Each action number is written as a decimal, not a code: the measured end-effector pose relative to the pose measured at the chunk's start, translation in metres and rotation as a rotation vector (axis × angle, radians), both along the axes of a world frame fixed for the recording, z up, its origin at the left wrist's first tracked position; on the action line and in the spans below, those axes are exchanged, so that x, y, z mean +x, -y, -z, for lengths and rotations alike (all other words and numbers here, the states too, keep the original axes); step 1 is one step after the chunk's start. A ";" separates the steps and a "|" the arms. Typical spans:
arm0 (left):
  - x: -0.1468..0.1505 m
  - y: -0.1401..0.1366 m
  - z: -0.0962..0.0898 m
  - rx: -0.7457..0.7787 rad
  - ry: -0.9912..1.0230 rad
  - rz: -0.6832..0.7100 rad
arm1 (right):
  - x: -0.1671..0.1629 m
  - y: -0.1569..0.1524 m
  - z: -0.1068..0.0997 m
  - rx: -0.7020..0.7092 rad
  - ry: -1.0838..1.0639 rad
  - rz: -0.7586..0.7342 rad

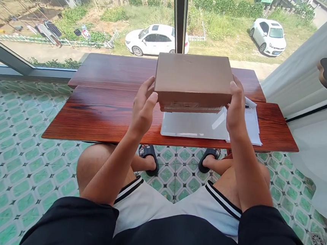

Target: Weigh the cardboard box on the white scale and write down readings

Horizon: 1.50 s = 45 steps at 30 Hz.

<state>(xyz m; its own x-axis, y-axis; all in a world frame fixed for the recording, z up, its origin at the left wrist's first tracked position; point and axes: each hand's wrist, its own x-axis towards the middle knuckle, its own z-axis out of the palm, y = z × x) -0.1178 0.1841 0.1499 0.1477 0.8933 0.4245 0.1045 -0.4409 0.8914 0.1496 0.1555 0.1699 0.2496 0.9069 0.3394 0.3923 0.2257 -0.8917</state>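
A brown cardboard box (194,77) is held aloft, clamped between left hand (143,111) and right hand (236,109), balanced pressure seemingly being required for any next move.

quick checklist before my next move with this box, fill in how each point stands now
1. Left hand on the box: ok, at its left end.
2. Right hand on the box: ok, at its right end.
3. Box level from side to side: ok, looks roughly level.
4. Table bare in front of you: not ok, a flat silvery slab and papers lie there.
5. Box contents: cannot tell, its walls hide the inside.
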 end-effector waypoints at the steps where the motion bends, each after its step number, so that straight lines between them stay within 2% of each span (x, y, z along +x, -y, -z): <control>1: 0.003 0.001 0.002 -0.001 0.000 0.016 | 0.003 0.000 0.002 0.019 -0.006 0.023; 6: 0.015 0.002 0.009 -0.005 -0.014 0.067 | 0.019 0.002 0.015 0.066 -0.074 0.061; 13: 0.024 0.000 0.016 -0.046 0.010 0.103 | 0.030 0.006 0.028 0.018 -0.111 0.123; 19: 0.027 0.000 0.024 -0.093 0.036 0.121 | 0.036 0.007 0.037 0.047 -0.170 0.120; 30: 0.032 -0.003 0.032 -0.155 0.077 0.140 | 0.037 0.009 0.039 0.049 -0.195 0.163; 45: 0.032 -0.004 0.033 -0.197 0.072 0.131 | 0.036 0.011 0.041 0.027 -0.160 0.187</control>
